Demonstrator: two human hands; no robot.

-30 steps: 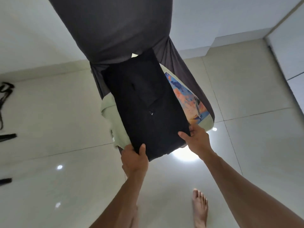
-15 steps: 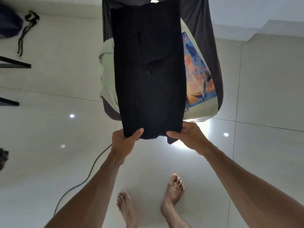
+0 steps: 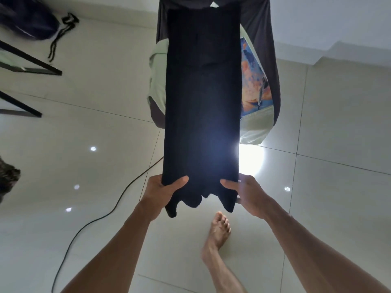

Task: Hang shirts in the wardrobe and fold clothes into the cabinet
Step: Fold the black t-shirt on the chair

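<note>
Your left hand (image 3: 163, 190) and right hand (image 3: 246, 192) each grip the black garment (image 3: 203, 106), thumbs on top; it's soft, probably light — hold both corners.

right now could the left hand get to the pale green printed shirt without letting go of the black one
Probably not. The left hand grips the black garment's near edge, and the pale green shirt lies beneath it, farther along, so the black cloth covers most of it. It would likely need to let go first.
</note>
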